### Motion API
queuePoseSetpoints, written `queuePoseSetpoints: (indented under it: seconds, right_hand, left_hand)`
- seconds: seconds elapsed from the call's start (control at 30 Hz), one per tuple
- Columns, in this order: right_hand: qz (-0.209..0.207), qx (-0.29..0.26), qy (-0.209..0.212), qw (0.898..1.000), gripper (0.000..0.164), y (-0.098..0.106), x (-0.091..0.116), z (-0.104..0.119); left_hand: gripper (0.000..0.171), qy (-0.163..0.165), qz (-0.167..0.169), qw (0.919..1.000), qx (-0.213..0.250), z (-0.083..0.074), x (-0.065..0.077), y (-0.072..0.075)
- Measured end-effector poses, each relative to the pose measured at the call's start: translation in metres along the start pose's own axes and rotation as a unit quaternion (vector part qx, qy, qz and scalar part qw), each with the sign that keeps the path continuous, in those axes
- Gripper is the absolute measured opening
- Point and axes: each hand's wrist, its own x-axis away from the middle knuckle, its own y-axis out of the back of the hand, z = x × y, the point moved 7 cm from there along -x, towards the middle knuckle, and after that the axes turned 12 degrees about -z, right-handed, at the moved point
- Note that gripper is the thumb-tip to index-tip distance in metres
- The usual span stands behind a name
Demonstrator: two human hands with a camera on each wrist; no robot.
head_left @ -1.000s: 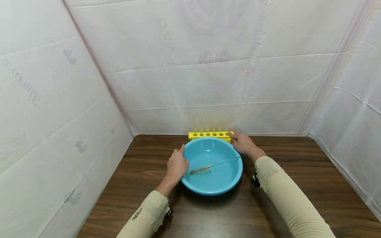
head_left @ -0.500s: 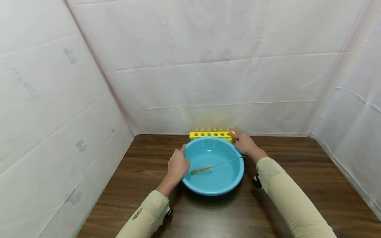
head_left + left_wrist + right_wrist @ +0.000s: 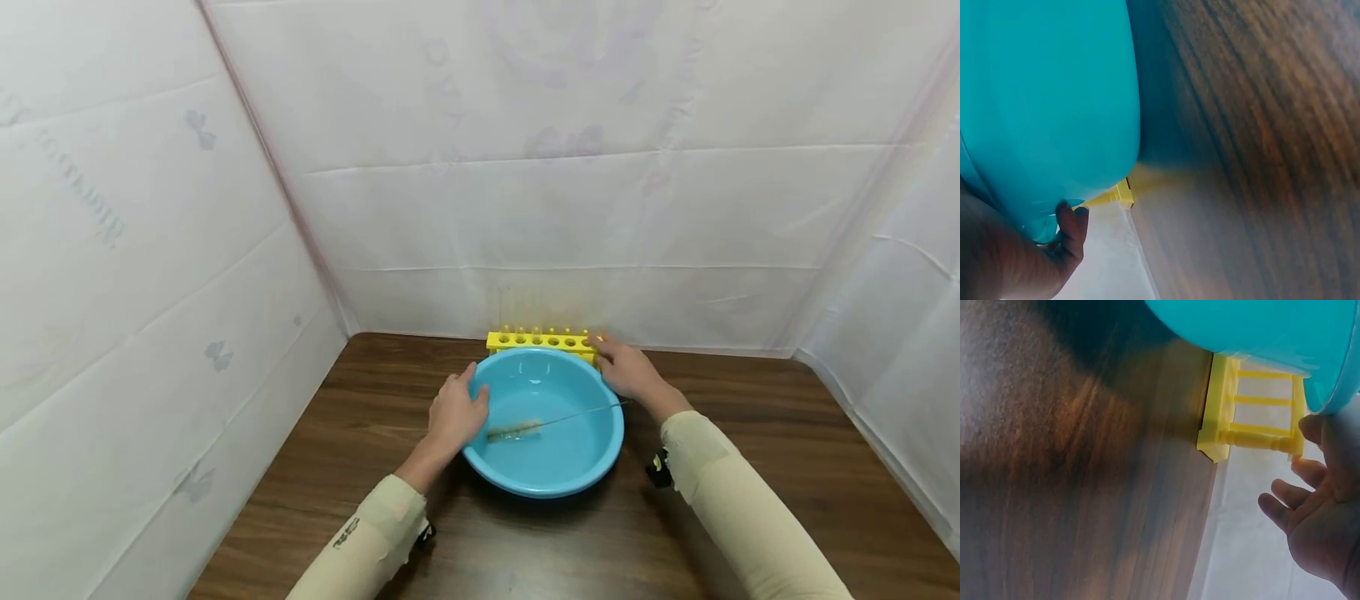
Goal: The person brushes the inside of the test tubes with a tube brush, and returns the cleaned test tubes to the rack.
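Observation:
A round blue basin (image 3: 555,467) stands on the table, holding shallow water. Inside lies a test tube brush (image 3: 517,429), its thin wire handle leaning over the right rim. My left hand (image 3: 456,412) holds the basin's left rim, thumb over the inside and fingers curled outside, as the left wrist view shows. Behind the basin is a yellow test tube rack (image 3: 555,341) with clear test tubes (image 3: 521,308) in its left holes. My right hand (image 3: 628,367) is beside the far right rim, fingers loosely spread, fingertips at the rack's right end.
The dark wood-grain table (image 3: 375,400) runs back to a white sheet wall (image 3: 570,208). More white sheeting (image 3: 150,292) hangs along the left side, and also on the right.
My left thumb has moved from along the rim to over the basin's inside. My right fingers stay near the rack's end, slightly less extended. The head view has shifted a little.

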Motion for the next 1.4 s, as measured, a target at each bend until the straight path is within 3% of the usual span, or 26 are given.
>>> queuePoseSetpoints:
  seconds: [0.2,0.5,0.83,1.0,1.4]
  right_hand:
    - [-0.018,-0.01,0.005,1.0,0.058,0.009,0.009,-0.001]
    - [-0.057,-0.006,0.051,0.997,0.054,0.038,0.039,0.0]
    - [-0.104,0.007,0.103,0.989,0.041,0.057,0.084,0.0]
    - [-0.118,0.006,0.116,0.986,0.037,0.06,0.095,-0.006]
    - [-0.099,-0.02,0.15,0.983,0.04,0.052,0.1,0.001]
  left_hand:
    - [0.059,-0.001,0.01,0.9999,0.001,-0.002,0.005,0.004]
    - [0.06,0.009,-0.011,0.9995,0.027,0.006,0.017,0.019]
    - [0.059,-0.015,-0.057,0.9973,0.044,0.029,0.022,0.061]
    - [0.054,-0.024,-0.071,0.9956,0.056,0.041,0.024,0.076]
    - [0.045,-0.073,-0.085,0.9914,0.068,0.045,0.025,0.084]
